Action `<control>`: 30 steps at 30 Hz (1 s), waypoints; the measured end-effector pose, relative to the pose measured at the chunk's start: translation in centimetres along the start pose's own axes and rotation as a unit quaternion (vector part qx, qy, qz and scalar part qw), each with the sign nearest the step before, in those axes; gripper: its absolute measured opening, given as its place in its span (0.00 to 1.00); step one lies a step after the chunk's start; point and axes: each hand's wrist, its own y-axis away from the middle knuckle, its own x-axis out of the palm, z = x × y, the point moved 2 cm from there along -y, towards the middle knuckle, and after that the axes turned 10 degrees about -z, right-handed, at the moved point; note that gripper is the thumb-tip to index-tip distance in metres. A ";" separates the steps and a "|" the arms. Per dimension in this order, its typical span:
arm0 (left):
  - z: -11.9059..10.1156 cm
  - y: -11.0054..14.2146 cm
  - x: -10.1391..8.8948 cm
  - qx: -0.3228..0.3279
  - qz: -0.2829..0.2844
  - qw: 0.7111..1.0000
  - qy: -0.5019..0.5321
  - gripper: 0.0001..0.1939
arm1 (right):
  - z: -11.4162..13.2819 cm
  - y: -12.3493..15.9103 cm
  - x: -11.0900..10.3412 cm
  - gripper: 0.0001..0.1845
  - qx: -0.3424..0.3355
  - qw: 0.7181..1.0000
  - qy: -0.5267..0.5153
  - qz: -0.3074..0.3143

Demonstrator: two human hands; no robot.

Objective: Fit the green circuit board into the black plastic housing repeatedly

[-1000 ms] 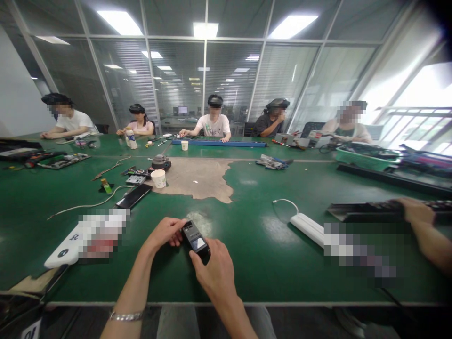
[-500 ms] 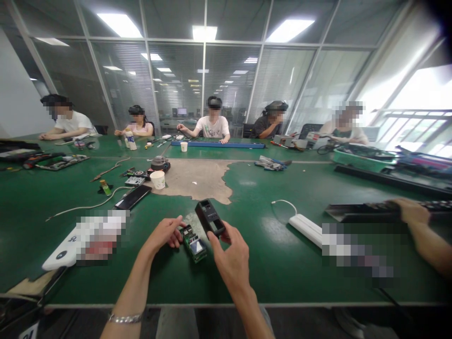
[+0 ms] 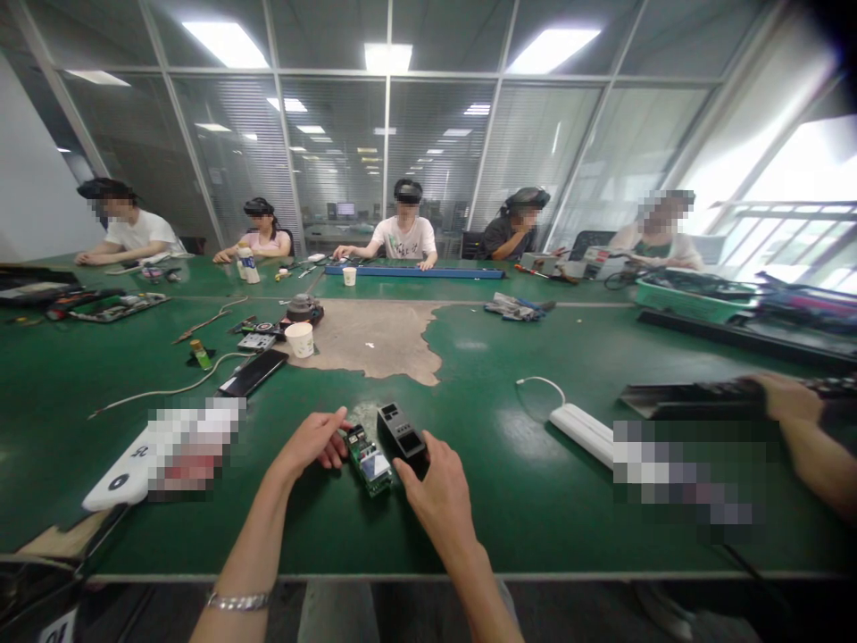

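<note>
Between thumb and fingers, my right hand (image 3: 443, 478) grips a black plastic housing (image 3: 403, 438) with rectangular openings in its face. It is tilted, close to the right side of a green circuit board (image 3: 368, 464) with a small screen. The board lies on the table. My left hand (image 3: 320, 440) is at the board's upper left edge, fingers apart and loosely bent, the fingertips beside or touching it. Whether the housing rests on the table I cannot tell.
On the green table (image 3: 509, 518), a white power strip (image 3: 581, 432) lies right and a black phone (image 3: 254, 373) left. A paper cup (image 3: 300, 339) stands ahead. Another person's hand (image 3: 794, 402) holds a black rail at right. Several people sit opposite.
My right hand has turned the black housing more upright and lowered it slightly beside the board. My left hand and the circuit board have hardly moved.
</note>
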 end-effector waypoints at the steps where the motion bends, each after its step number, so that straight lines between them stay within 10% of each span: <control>1: 0.0 0.0 0.0 0.001 0.001 1.000 0.001 0.42 | 0.0 0.1 0.0 0.30 -0.007 1.000 0.005 -0.003; 17: 0.6 -0.4 -0.1 0.017 0.019 1.000 0.014 0.41 | 2.0 0.3 -2.2 0.19 0.037 0.989 -0.113 -0.085; 30: 0.5 -0.3 0.0 0.021 0.023 0.999 0.021 0.42 | 5.4 2.0 -1.3 0.16 -0.003 0.994 -0.103 -0.029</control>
